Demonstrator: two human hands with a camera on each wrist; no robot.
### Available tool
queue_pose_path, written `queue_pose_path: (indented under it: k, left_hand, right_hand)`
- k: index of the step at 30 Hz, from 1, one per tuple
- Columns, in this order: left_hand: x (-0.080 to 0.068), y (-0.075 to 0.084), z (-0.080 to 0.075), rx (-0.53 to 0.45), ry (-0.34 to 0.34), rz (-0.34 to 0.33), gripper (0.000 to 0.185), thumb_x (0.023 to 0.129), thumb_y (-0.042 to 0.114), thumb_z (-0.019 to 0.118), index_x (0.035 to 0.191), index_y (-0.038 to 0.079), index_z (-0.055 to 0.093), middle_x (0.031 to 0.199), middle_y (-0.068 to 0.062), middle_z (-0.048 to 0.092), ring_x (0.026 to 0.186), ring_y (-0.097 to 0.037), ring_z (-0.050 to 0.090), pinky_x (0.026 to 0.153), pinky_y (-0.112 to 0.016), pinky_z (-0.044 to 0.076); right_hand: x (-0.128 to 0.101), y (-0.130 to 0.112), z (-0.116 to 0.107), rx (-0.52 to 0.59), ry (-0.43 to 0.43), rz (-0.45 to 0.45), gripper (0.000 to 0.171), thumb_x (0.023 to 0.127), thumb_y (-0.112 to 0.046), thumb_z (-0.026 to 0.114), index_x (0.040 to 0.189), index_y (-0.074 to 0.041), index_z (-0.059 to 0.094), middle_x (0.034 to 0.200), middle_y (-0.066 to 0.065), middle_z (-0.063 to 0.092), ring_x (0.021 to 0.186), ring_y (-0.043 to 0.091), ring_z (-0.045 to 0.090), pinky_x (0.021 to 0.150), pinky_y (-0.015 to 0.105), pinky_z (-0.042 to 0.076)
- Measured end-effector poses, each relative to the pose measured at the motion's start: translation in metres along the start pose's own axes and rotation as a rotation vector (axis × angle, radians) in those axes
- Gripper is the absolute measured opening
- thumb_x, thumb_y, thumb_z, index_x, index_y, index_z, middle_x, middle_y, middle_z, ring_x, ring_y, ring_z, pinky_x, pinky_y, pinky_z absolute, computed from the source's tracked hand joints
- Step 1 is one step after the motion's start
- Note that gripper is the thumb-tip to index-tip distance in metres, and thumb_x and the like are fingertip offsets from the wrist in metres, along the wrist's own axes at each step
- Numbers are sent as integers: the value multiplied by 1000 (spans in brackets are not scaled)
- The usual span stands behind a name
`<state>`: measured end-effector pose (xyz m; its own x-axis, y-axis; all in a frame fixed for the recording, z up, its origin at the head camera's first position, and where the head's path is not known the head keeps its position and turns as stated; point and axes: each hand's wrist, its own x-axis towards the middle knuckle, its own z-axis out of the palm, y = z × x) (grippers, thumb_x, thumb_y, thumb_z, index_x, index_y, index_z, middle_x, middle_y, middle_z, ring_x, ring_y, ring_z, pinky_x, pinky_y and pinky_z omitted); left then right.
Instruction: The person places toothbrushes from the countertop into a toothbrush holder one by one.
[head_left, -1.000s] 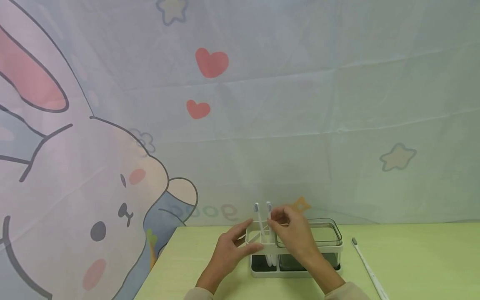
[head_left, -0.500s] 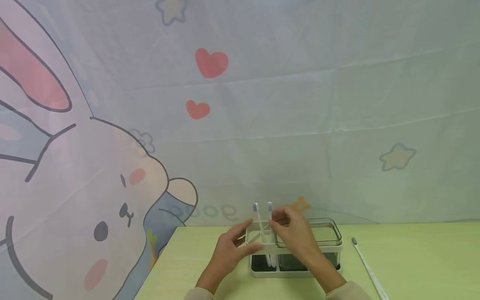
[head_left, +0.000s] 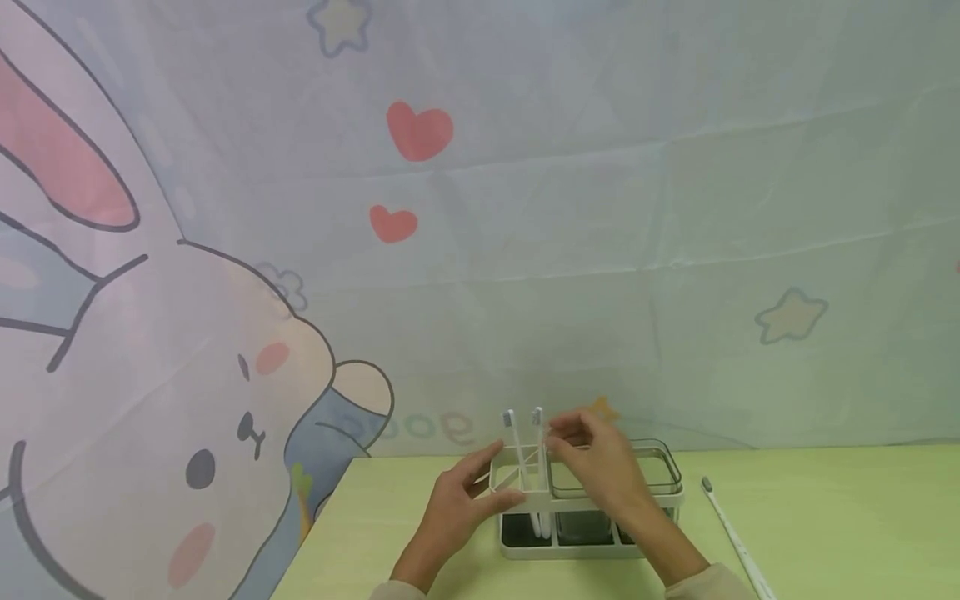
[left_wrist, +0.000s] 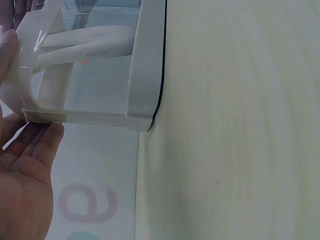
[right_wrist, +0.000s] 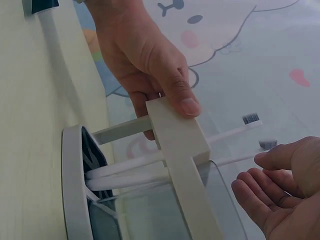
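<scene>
Left hand point(head_left: 457, 507) pinches the end of the white toothbrush holder point(head_left: 588, 546) on the pale green table point(head_left: 825, 533), steadying it, while the right hand point(head_left: 600, 467) hangs loosely curled and empty just beside the two toothbrushes point(head_left: 537, 454) standing inside. Looks like the drop-in step is wrapping up; I'd guess the spare toothbrush point(head_left: 731, 533) lying right of the holder goes next, a reach across. Bunny cartoon curtain point(head_left: 225, 350) hangs behind.

Bare tabletop point(head_left: 840, 525) lay open right of the holder point(head_left: 592, 546), crossed only by one loose toothbrush point(head_left: 731, 533). Two upright toothbrushes point(head_left: 522, 450) blocked the holder's left compartment from above. The left hand point(head_left: 457, 508) closed off its left end.
</scene>
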<state>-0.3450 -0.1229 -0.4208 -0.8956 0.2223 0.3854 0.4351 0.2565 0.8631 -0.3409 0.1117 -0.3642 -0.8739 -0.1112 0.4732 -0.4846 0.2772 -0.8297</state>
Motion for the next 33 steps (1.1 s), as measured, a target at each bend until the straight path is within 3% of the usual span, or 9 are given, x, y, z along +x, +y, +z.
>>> queue_pose_path:
  k: [14,26,33]
  left_hand:
    - [-1,2,0,49,6,-16,73,92,27,87,154,4,55,155,-21,53,141,-39,53,113,-40,50]
    - [4,1,2,45,34,-37,73,92,26,88,154,4,56,155,-19,53,141,-37,53,113,-38,50]
    - [8,-2,4,40,44,-32,74,91,24,88,153,2,56,154,-20,54,141,-37,54,114,-38,49]
  right_hand:
    - [-6,-4,-44,-82,23,-106,21,100,-7,76,118,-1,70,109,3,73,100,19,70,87,25,61]
    - [-4,9,-83,-173,7,-97,25,101,-12,76,122,-1,69,110,4,74,99,20,71,83,21,61]
    - [-3,24,-104,-247,-4,-38,28,102,-20,75,124,-3,69,113,4,75,101,24,73,80,22,60]
